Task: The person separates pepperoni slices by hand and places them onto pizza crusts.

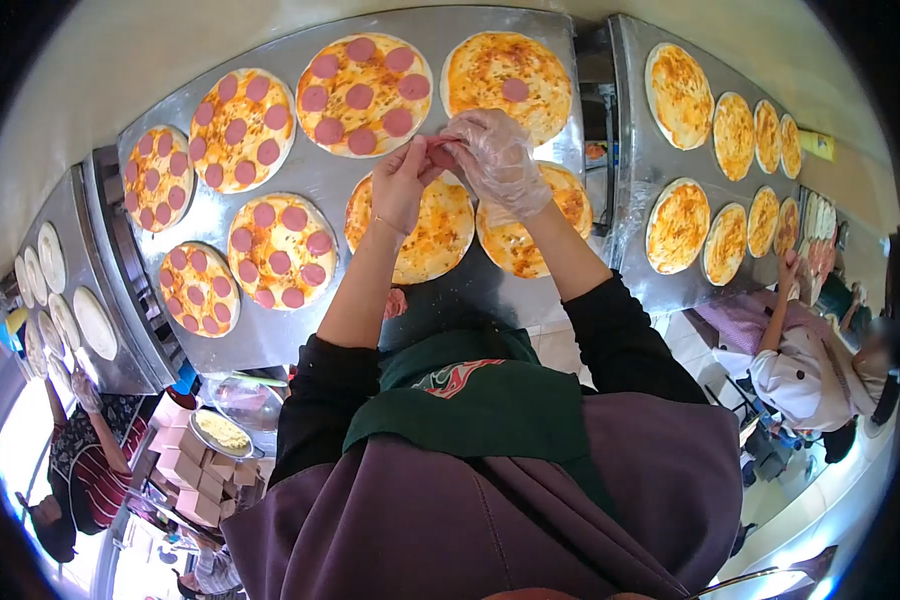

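A red-and-white logo marks the green apron [467, 377]; its lettering is too small to read. The left hand [400, 188] and gloved right hand [498, 165] pinch sausage slices [444, 153] between their fingertips, above the counter [315, 200]. Just beyond lies a pizza base [507, 75] bearing one slice, near the counter's far edge. Topped pizzas [363, 70] fill the left, with narrow bare metal between them; a gap separates the right counter [635, 180].
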`<state>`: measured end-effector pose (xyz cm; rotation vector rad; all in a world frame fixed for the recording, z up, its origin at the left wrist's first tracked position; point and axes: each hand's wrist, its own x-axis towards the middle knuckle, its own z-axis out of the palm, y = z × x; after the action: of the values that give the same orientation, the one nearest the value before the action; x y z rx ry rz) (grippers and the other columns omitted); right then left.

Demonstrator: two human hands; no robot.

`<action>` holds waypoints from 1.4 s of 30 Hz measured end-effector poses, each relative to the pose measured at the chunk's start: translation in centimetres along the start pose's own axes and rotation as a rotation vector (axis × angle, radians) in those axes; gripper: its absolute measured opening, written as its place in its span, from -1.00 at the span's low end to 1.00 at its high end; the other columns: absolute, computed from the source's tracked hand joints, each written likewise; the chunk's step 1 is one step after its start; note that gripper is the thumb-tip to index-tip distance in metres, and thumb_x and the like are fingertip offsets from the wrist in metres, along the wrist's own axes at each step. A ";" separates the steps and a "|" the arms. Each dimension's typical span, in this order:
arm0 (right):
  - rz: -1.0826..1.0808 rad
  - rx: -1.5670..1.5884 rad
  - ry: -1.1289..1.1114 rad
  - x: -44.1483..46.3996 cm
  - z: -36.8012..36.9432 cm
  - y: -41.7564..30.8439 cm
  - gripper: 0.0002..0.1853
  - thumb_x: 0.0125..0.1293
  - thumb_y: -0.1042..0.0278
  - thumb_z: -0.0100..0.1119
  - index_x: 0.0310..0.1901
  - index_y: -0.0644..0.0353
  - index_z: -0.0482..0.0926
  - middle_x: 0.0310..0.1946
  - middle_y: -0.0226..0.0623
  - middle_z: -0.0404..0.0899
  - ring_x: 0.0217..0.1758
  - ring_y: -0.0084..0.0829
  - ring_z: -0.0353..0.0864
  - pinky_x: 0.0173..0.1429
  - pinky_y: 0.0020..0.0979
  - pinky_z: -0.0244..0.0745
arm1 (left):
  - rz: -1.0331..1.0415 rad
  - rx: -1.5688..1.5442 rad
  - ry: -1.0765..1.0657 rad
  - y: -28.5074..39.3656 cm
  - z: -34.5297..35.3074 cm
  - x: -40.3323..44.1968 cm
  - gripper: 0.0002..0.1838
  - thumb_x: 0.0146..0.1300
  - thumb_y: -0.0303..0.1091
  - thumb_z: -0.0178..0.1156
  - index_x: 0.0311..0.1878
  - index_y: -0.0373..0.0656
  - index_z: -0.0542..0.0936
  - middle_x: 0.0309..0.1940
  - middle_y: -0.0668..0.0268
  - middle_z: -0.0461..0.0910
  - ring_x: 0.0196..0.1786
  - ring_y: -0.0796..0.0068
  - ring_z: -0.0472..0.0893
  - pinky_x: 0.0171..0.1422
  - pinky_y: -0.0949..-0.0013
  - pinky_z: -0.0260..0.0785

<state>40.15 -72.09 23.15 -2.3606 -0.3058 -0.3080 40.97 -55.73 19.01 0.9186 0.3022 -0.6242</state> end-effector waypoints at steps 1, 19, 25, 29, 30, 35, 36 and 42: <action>-0.024 -0.008 0.015 0.1 -0.3 0.4 -0.85 0.09 0.49 0.29 -0.27 0.08 0.62 -0.32 -0.26 0.58 -0.24 -0.15 0.58 -0.16 -0.23 0.50 | -0.041 -0.096 0.009 0.2 0.6 0.4 -0.72 0.45 -0.37 0.02 -0.01 -0.40 0.58 -0.08 0.18 0.62 -0.08 0.37 0.64 0.16 0.30 0.51; -0.106 -0.020 0.013 5.1 -2.2 5.0 -0.91 0.20 0.43 0.19 -0.26 0.13 0.59 -0.36 -0.23 0.61 -0.26 -0.15 0.60 -0.20 -0.20 0.50 | -0.089 -0.311 -0.074 1.0 3.7 7.2 -0.68 0.43 -0.19 0.04 0.03 -0.24 0.53 -0.08 0.20 0.62 0.02 0.36 0.60 0.25 0.29 0.44; -0.120 0.088 -0.030 4.3 -1.6 6.0 -0.89 0.20 0.42 0.21 -0.23 0.13 0.59 -0.34 -0.24 0.61 -0.24 -0.16 0.60 -0.18 -0.22 0.51 | -0.081 -0.204 -0.086 1.4 3.0 7.1 -0.72 0.44 -0.32 0.02 0.05 -0.32 0.50 -0.04 0.13 0.59 0.03 0.24 0.61 0.25 0.22 0.48; -0.054 0.112 -0.030 3.9 -1.8 7.0 -0.87 0.24 0.42 0.18 -0.18 0.13 0.57 -0.29 -0.22 0.62 -0.19 -0.18 0.62 -0.11 -0.26 0.52 | -0.051 -0.191 -0.057 0.9 2.2 7.4 -0.74 0.45 -0.39 -0.03 0.07 -0.35 0.48 -0.05 0.11 0.58 0.01 0.21 0.63 0.25 0.19 0.49; -0.053 0.110 -0.029 4.1 -2.3 7.3 -0.87 0.24 0.42 0.18 -0.18 0.13 0.57 -0.29 -0.22 0.62 -0.19 -0.18 0.62 -0.11 -0.26 0.52 | -0.028 -0.141 0.010 0.7 2.1 7.4 -0.73 0.45 -0.42 -0.04 0.08 -0.37 0.47 -0.06 0.11 0.58 0.01 0.22 0.63 0.23 0.20 0.50; 0.284 -0.179 0.025 5.0 -2.9 12.7 -0.86 0.30 0.34 0.13 -0.13 0.10 0.54 -0.19 -0.17 0.63 -0.08 -0.14 0.62 -0.01 -0.21 0.50 | 0.095 0.090 0.085 0.6 1.6 6.6 -0.69 0.40 -0.53 0.00 0.17 -0.40 0.42 -0.08 0.14 0.58 -0.02 0.29 0.63 0.10 0.29 0.58; 0.284 -0.178 0.026 5.3 -2.5 13.6 -0.86 0.30 0.34 0.13 -0.13 0.10 0.54 -0.19 -0.17 0.63 -0.08 -0.14 0.62 -0.01 -0.21 0.50 | 0.141 0.174 0.094 0.7 1.8 6.3 -0.69 0.38 -0.55 0.03 0.16 -0.39 0.44 -0.06 0.13 0.59 -0.03 0.29 0.64 0.06 0.32 0.59; 0.396 -0.230 0.070 6.4 -0.8 16.8 -0.80 0.28 0.19 0.16 -0.14 0.05 0.59 -0.28 -0.19 0.66 -0.16 -0.12 0.64 -0.07 -0.19 0.50 | 0.242 0.320 0.055 0.6 2.0 4.9 -0.66 0.33 -0.58 0.11 0.17 -0.36 0.47 -0.09 0.13 0.62 -0.13 0.40 0.65 -0.07 0.41 0.61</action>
<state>51.17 -83.70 14.98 -2.5596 0.2429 -0.2443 45.18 -58.91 18.16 1.2595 0.1375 -0.4295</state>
